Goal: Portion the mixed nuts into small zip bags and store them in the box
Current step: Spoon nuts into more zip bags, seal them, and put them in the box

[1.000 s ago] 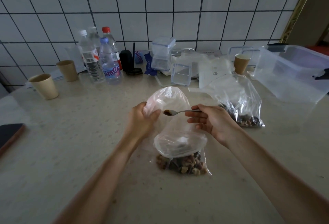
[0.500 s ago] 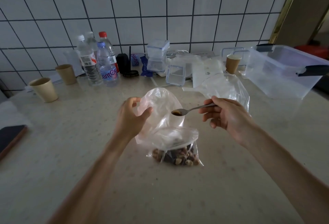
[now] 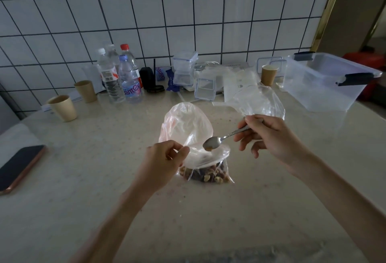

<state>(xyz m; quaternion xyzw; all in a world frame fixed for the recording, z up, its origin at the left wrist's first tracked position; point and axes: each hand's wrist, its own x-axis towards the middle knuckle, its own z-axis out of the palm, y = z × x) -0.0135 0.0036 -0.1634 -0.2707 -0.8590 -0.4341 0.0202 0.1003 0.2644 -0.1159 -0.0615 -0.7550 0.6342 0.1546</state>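
Observation:
A clear zip bag (image 3: 188, 129) stands on the counter in the middle, with mixed nuts (image 3: 205, 174) in its bottom. My left hand (image 3: 165, 158) pinches the near edge of its mouth and holds it apart. A metal spoon (image 3: 221, 139) is held by its handle in my right hand (image 3: 269, 135). Its bowl is tilted down over the bag's mouth with a few nuts in it. A second, larger clear bag (image 3: 259, 102) lies behind my right hand; what is in it is hidden. The big clear storage box (image 3: 325, 83) stands at the far right, lid off.
Water bottles (image 3: 123, 77), small lidded containers (image 3: 184, 68) and loose plastic line the tiled wall. Paper cups (image 3: 62, 108) stand at the left, another paper cup (image 3: 269, 74) by the box. A phone (image 3: 20, 165) lies at the left edge.
My right hand has brought the spoon down to the bag's mouth and tipped its bowl. My left hand has shifted lower on the bag's edge. The camera has tilted up.

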